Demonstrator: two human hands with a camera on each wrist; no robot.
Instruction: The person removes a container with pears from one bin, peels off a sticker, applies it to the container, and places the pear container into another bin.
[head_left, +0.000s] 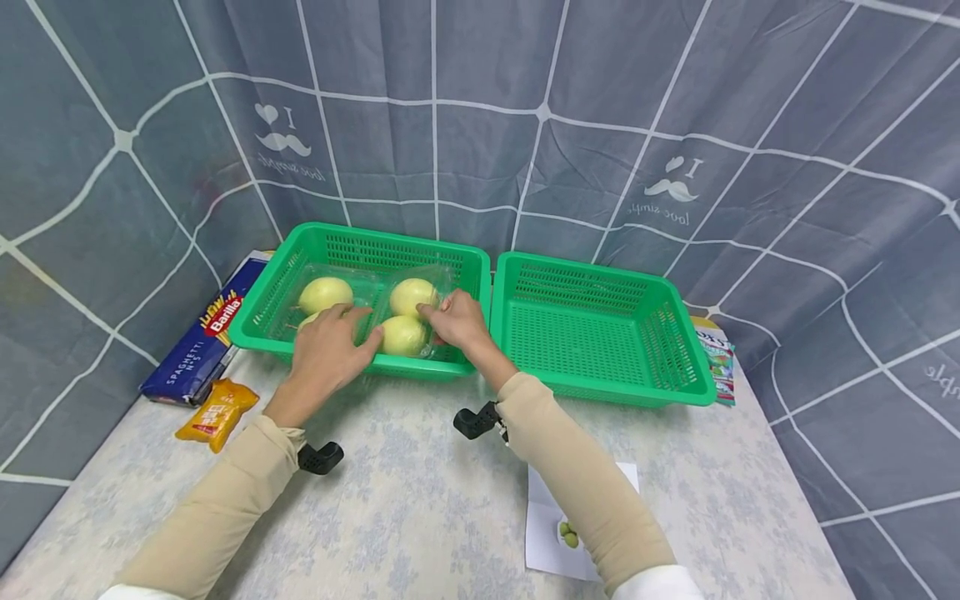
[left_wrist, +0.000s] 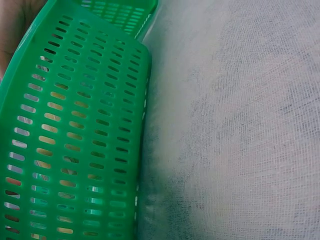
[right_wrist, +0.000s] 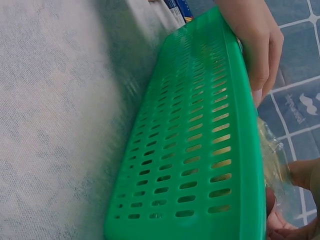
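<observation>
While both hands reach into the left basket [head_left: 315, 242], they meet on a clear plastic pack [head_left: 375, 287] of yellow-green fruit lying inside it. 3 fruits show plainly in the head view: 1 at the back left [head_left: 325, 293], 1 at the back right [head_left: 412, 296] and 1 at the front [head_left: 403, 336], with a 4th mostly hidden under the left hand.

The left hand [head_left: 324, 354] lies over the front left part of the pack, fingers spread and only lightly bent, resting on the plastic rather than clamped round it. The right hand [head_left: 459, 321] has its fingertips curled against the pack's right edge, pinching the plastic beside the back-right fruit. From the right wrist camera, crumpled clear plastic [right_wrist: 274, 160] shows above the basket's rim, with fingers beside it.

Just right of this basket stands a 2nd green basket [head_left: 600, 333], their rims nearly touching. Both sit on a pale cloth-covered table [head_left: 405, 508]. A blue Barilla box [head_left: 206, 342] lies at the left, with a small orange packet [head_left: 217, 412] near it. A white card [head_left: 551, 533] lies by the right forearm, and a colourful packet [head_left: 718, 354] peeks out behind the right basket.
</observation>
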